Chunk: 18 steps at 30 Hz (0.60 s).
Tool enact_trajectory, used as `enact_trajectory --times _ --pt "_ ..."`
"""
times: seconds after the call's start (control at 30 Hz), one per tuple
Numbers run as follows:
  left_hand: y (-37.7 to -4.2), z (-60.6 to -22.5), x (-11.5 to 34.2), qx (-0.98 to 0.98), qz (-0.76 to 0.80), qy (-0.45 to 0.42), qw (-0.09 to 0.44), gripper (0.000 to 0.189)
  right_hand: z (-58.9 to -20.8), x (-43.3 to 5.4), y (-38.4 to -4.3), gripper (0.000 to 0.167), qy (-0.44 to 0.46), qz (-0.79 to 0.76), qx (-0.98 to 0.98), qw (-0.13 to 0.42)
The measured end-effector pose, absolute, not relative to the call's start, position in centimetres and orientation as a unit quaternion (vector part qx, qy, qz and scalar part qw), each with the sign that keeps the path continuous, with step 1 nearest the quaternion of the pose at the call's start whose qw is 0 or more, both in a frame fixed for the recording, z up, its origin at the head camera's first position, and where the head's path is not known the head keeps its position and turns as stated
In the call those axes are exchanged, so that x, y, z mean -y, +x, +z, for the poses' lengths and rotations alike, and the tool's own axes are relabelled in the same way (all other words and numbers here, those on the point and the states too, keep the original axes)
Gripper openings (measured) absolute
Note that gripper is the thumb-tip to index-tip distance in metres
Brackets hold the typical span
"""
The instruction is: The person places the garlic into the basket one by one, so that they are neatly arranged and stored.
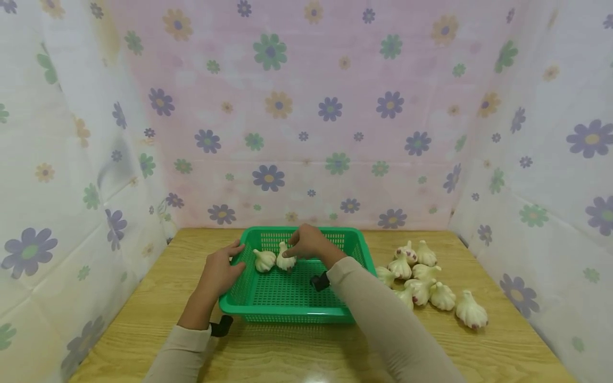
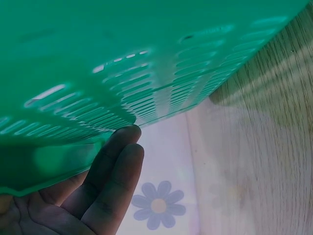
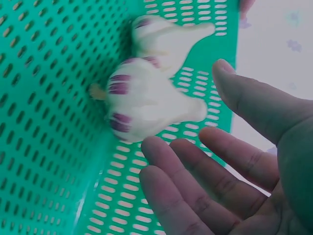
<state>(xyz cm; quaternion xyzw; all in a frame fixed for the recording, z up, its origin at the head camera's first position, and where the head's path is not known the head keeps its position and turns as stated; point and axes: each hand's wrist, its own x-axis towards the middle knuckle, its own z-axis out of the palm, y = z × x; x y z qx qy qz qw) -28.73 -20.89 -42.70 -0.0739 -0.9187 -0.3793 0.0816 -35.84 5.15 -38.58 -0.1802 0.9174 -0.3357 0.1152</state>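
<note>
A green plastic basket [image 1: 292,310] with slotted walls stands on the table. My left hand [image 1: 220,272] holds its left rim, thumb over the inner side and fingers [image 2: 115,178] along the outside wall. Two garlic bulbs lie side by side in the basket's left part, one garlic bulb [image 1: 264,261] close to the left wall and another garlic bulb [image 1: 284,261] beside it. Over that second bulb is my right hand [image 1: 310,243]. In the right wrist view, its thumb and fingers [image 3: 171,196] are spread, with the fingertips close to the purple-marked bulb [image 3: 142,100].
Right of the basket, several more garlic bulbs [image 1: 419,291] lie in a loose pile, partly behind the right sleeve [image 1: 383,324]. One bulb [image 1: 471,311] sits apart at the pile's right. Flower-patterned cloth [image 1: 306,106] encloses the wooden table [image 1: 503,351] at the back and sides.
</note>
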Motion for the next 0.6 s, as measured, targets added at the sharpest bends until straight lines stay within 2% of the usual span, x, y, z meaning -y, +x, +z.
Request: enact_trajectory --times 0.13,0.6 --pt "-28.7 -42.7 20.8 0.919 -0.379 -0.072 0.079 0.054 -38.0 -5.3 -35.5 0.051 -0.193 -0.335 -0.915 0.115" --pt "-28.7 -42.7 20.8 0.917 -0.382 -0.075 0.083 0.053 -37.2 -8.3 -34.7 0.051 -0.196 -0.325 -0.923 0.061"
